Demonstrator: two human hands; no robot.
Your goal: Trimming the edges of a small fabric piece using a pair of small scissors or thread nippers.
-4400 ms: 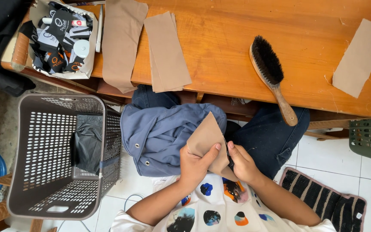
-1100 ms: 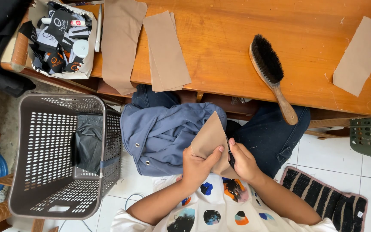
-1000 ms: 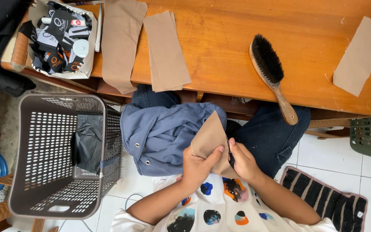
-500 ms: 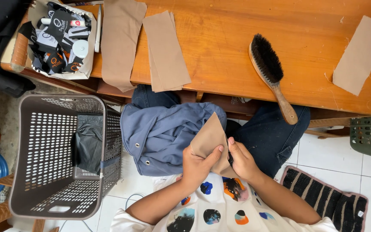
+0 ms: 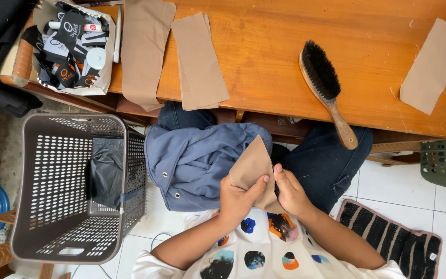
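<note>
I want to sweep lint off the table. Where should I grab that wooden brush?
Probably by the bare wooden handle, coming from the table's near edge. The brush lies flat and slanted, black bristles toward the table's middle, handle end poking past the edge, so fingers can wrap it there.

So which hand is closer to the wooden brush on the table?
Right. The right hand sits below and just left of the brush handle, pinching the tan fabric piece. The left hand holds the same piece farther left.
</note>
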